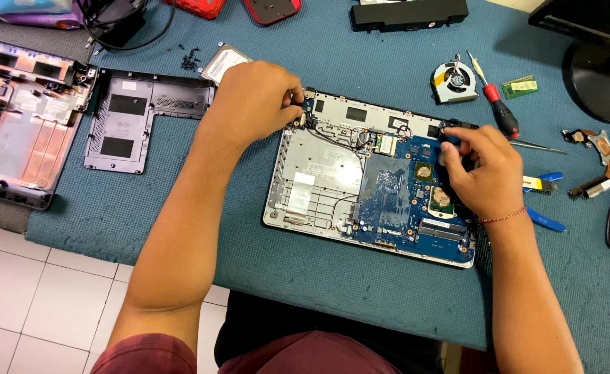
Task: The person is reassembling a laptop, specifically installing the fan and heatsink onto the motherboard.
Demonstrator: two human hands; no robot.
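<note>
An opened laptop base [305,187] lies on the blue mat, with a blue motherboard [402,201] filling its right half. My left hand [253,100] rests on the chassis's top-left corner, fingers pinched on a small part beside a black cable there. At the top-right corner, my right hand [481,170] grips the motherboard's upper right edge with curled fingers. A thin black wire [339,142] runs across the silver frame between the two hands.
A black bottom cover [135,118], another laptop shell [21,125], a hard drive [223,61] and loose screws [190,59] lie to the left. A fan [454,82], red screwdriver [500,111], memory stick [519,86], blue pliers [544,201] and heatsink [603,166] lie to the right.
</note>
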